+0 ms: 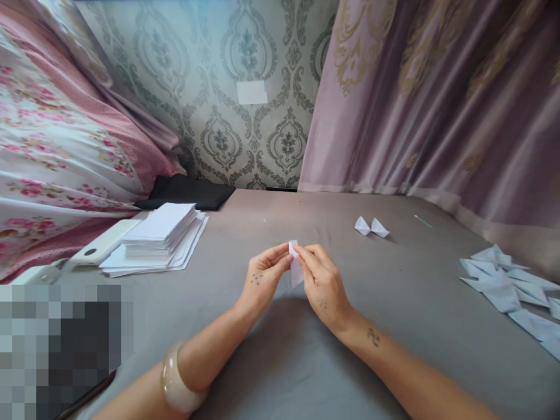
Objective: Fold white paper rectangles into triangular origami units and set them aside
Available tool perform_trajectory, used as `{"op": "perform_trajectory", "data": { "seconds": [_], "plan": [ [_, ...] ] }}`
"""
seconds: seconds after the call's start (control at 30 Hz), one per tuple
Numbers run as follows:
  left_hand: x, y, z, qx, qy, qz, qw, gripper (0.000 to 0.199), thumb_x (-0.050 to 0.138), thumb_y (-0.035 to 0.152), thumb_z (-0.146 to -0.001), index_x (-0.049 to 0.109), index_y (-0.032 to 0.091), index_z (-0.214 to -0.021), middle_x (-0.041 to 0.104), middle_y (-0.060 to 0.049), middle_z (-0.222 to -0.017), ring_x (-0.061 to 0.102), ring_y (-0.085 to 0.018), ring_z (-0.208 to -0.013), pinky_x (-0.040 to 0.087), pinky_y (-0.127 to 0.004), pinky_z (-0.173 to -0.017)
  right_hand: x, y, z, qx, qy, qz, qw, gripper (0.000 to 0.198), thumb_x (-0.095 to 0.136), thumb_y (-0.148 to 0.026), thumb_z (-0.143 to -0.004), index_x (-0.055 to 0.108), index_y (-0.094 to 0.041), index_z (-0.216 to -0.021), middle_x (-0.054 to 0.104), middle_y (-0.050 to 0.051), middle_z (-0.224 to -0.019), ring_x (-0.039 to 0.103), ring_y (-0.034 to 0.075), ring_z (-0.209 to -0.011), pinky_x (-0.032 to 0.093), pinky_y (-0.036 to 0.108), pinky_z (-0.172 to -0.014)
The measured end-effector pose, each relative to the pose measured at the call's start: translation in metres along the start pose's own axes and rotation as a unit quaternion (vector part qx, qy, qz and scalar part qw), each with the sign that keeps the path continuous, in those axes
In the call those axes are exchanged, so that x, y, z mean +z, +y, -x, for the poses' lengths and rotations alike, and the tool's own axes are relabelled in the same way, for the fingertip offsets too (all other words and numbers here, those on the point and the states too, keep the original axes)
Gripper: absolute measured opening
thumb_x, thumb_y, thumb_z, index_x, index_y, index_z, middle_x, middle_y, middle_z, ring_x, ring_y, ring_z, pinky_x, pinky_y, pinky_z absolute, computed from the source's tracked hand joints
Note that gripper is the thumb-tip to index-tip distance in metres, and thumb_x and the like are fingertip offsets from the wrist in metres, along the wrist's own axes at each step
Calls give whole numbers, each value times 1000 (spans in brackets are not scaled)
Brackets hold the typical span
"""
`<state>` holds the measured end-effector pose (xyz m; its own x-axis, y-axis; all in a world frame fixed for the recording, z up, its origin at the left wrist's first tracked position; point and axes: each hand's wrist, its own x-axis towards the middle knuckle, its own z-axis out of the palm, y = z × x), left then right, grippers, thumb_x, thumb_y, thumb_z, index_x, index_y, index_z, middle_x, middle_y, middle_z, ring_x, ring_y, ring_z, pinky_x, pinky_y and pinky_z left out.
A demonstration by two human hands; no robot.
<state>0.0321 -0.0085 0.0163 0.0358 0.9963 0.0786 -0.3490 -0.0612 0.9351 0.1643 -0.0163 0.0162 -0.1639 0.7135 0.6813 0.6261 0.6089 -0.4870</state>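
Between both hands, raised over the grey cloth surface, is a small folded piece of white paper (pixel 296 273). My left hand (pixel 266 274) pinches its upper left edge between thumb and fingers. From the other side my right hand (pixel 322 277) pinches the same paper near its top, the two thumbs close together. The lower part of the paper hangs down between the hands. Parts of its folds are covered by my fingers. A pale bangle (pixel 175 379) circles my left forearm.
A stack of white paper sheets (pixel 160 224) lies at left beside a white device (pixel 105 245) and a black cloth (pixel 192 192). Two small folded paper shapes (pixel 371 227) sit back right. Several folded paper pieces (pixel 503 280) pile up far right. A cotton swab (pixel 423 221) lies near the curtain (pixel 371 116).
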Motion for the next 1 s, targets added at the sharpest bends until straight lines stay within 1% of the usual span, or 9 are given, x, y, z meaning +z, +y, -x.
{"op": "perform_trajectory", "data": {
  "seconds": [0.17,0.3,0.5,0.73,0.87,1.0],
  "plan": [
    [0,0,0,13,-3,-6,1000,32,76,30,-69,73,20,-99,73,-8,-101,65,-21,-93,50,-33,-84,-1,-5,-3,28,18,-47,998,31,40,-21,-95,62,-25,-116,60,6,-94,59,17,-90,50,31,-81],
    [1,0,2,31,-14,-8,999,30,76,30,-69,73,20,-97,74,-6,-97,65,-21,-95,49,-35,-89,-3,-9,-4,58,46,-43,996,24,46,-24,-93,66,-24,-105,59,6,-96,59,17,-91,49,30,-81],
    [5,0,5,60,-41,-30,997,27,73,33,-72,74,21,-96,75,-5,-90,68,-19,-82,52,-36,-86,-6,-12,-7,78,40,-27,996,12,53,-23,-89,65,-22,-92,65,5,-89,60,19,-86,47,33,-81],
    [5,1,5,70,-41,-47,996,27,73,34,-72,74,20,-95,75,-5,-90,69,-20,-84,52,-38,-88,-10,-16,-8,109,28,-38,993,12,54,-23,-88,65,-23,-91,66,4,-86,60,18,-83,46,32,-77],
    [5,3,4,69,-45,-49,995,26,73,31,-72,74,20,-95,75,-5,-92,69,-20,-86,51,-37,-91,-9,-17,-10,129,29,-78,988,14,53,-23,-87,66,-22,-91,65,3,-84,60,16,-79,46,30,-74],
    [4,4,5,63,-50,-53,995,27,73,32,-72,74,19,-95,74,-5,-94,68,-21,-91,50,-36,-92,-8,-16,-13,186,27,-145,971,15,55,-27,-85,67,-18,-85,64,3,-80,59,14,-73,47,28,-71]
  ]
}}
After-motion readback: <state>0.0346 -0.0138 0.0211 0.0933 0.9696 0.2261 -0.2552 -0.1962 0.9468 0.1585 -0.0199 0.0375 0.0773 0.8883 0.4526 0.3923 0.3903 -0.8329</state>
